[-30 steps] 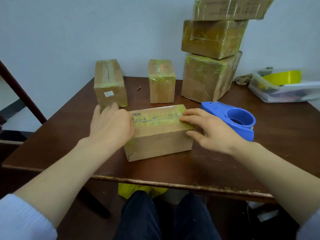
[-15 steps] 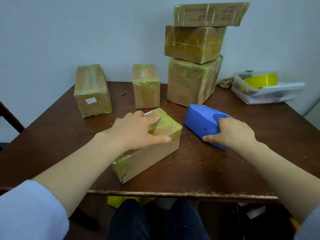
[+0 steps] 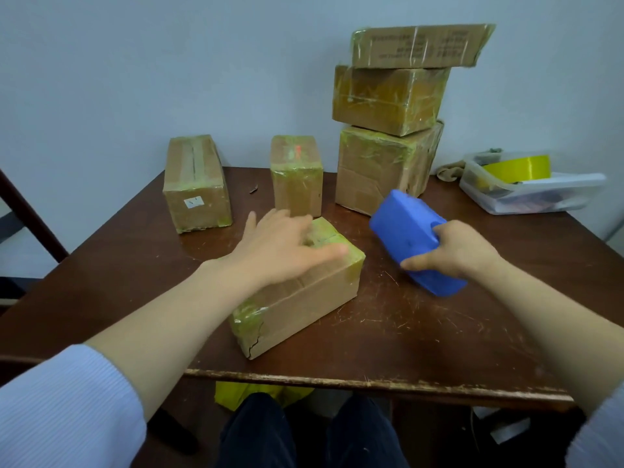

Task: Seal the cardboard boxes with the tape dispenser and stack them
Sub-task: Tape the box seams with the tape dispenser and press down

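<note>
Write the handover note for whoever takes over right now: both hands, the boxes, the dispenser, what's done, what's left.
Left hand: flat on top of the near box, steadying it.
Right hand: grips the blue tape dispenser, tilted, just right of that box.
Done: stack of three taped boxes at the back right.
Left: probably tape the near box's top, then stack it, plus the back-left box and the middle box.

No legible txt: print on top box blurred; white sticker on left box unreadable.
</note>
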`<action>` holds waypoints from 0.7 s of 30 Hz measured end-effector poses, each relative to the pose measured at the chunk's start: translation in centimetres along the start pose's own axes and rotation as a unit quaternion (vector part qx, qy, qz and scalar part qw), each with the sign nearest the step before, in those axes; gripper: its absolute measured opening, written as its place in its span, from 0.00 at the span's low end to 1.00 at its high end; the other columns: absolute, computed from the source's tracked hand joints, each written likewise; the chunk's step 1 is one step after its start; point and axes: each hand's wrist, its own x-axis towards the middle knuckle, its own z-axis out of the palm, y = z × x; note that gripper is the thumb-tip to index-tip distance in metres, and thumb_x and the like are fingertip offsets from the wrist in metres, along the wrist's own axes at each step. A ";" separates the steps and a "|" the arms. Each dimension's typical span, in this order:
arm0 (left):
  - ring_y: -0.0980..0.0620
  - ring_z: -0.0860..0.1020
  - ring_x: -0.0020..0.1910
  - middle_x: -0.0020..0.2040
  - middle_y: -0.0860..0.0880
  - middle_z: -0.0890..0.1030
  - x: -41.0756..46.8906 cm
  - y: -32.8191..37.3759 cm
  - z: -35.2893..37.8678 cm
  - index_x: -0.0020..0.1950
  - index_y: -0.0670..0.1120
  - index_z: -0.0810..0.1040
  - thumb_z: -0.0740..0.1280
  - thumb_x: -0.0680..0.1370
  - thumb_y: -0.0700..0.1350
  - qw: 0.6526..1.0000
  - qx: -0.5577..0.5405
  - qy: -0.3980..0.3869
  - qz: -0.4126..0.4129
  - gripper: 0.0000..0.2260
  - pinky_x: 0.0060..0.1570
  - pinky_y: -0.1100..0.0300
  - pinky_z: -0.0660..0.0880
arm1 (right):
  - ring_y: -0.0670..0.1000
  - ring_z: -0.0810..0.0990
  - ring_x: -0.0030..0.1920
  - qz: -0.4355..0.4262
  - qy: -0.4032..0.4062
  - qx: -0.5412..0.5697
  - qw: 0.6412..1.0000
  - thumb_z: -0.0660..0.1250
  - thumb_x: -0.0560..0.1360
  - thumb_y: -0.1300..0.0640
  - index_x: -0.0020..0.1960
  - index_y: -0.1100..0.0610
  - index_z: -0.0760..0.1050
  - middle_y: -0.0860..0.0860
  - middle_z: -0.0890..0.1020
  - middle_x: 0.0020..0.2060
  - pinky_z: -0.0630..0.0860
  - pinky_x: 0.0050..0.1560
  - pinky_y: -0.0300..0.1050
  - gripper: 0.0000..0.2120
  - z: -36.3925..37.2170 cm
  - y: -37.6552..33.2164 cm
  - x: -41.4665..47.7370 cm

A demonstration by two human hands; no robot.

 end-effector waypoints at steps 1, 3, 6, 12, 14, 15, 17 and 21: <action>0.50 0.58 0.75 0.75 0.48 0.63 0.0 0.3 -0.4 0.74 0.50 0.64 0.57 0.74 0.68 0.998 -0.048 0.048 0.007 0.35 0.74 0.45 0.48 | 0.52 0.72 0.33 0.017 0.009 0.085 0.996 0.78 0.62 0.44 0.37 0.62 0.71 0.53 0.74 0.33 0.65 0.32 0.46 0.24 -0.9 -0.1 -0.4; 0.52 0.69 0.67 0.68 0.51 0.73 -0.1 0.9 -1.2 0.68 0.51 0.73 0.60 0.77 0.62 0.977 -0.179 0.115 0.004 0.23 0.69 0.51 0.61 | 0.53 0.79 0.35 0.046 -0.017 0.284 0.958 0.79 0.62 0.51 0.41 0.62 0.77 0.54 0.81 0.35 0.73 0.34 0.44 0.18 -2.5 -0.3 -1.8; 0.50 0.73 0.45 0.45 0.47 0.76 0.5 2.6 -2.0 0.46 0.48 0.74 0.60 0.79 0.50 0.928 -0.350 0.123 -0.031 0.07 0.50 0.54 0.73 | 0.48 0.82 0.29 0.057 -0.073 0.493 0.865 0.74 0.60 0.53 0.43 0.60 0.78 0.51 0.84 0.30 0.78 0.29 0.39 0.15 -3.7 -0.3 -4.3; 0.49 0.75 0.36 0.49 0.38 0.82 1.4 5.6 -1.8 0.57 0.35 0.75 0.59 0.81 0.54 0.833 -0.536 -0.060 -0.126 0.21 0.23 0.64 0.68 | 0.46 0.78 0.23 0.069 -0.116 0.635 0.760 0.81 0.50 0.52 0.37 0.57 0.80 0.50 0.80 0.25 0.77 0.26 0.36 0.19 -4.0 -0.3 -6.8; 0.51 0.73 0.33 0.47 0.39 0.82 1.7 6.0 -1.5 0.56 0.34 0.76 0.59 0.80 0.56 0.819 -0.553 -0.078 -0.131 0.24 0.22 0.64 0.67 | 0.47 0.78 0.24 0.055 -0.130 0.641 0.755 0.83 0.32 0.46 0.29 0.55 0.83 0.51 0.80 0.26 0.78 0.28 0.39 0.28 -3.8 -0.3 -7.2; 0.51 0.73 0.33 0.46 0.39 0.82 1.8 6.2 -1.5 0.56 0.35 0.77 0.59 0.80 0.56 0.811 -0.563 -0.085 -0.135 0.24 0.23 0.64 0.67 | 0.47 0.79 0.24 0.048 -0.136 0.647 0.748 0.82 0.28 0.44 0.28 0.54 0.83 0.51 0.81 0.26 0.78 0.29 0.40 0.30 -3.7 -0.2 -7.3; 0.51 0.73 0.34 0.47 0.39 0.81 1.9 6.4 -1.5 0.55 0.36 0.77 0.59 0.79 0.55 0.792 -0.584 -0.100 -0.147 0.22 0.23 0.64 0.67 | 0.47 0.79 0.25 0.039 -0.146 0.657 0.739 0.82 0.27 0.43 0.28 0.53 0.83 0.51 0.81 0.26 0.78 0.29 0.41 0.31 -3.6 -0.2 -7.4; 0.51 0.72 0.35 0.44 0.41 0.78 2.1 6.2 -1.5 0.55 0.38 0.79 0.60 0.79 0.54 0.751 -0.627 -0.122 -0.168 0.20 0.23 0.66 0.67 | 0.47 0.79 0.25 0.018 -0.168 0.643 0.747 0.82 0.28 0.43 0.28 0.54 0.83 0.52 0.80 0.26 0.79 0.30 0.41 0.31 -3.5 -0.2 -7.5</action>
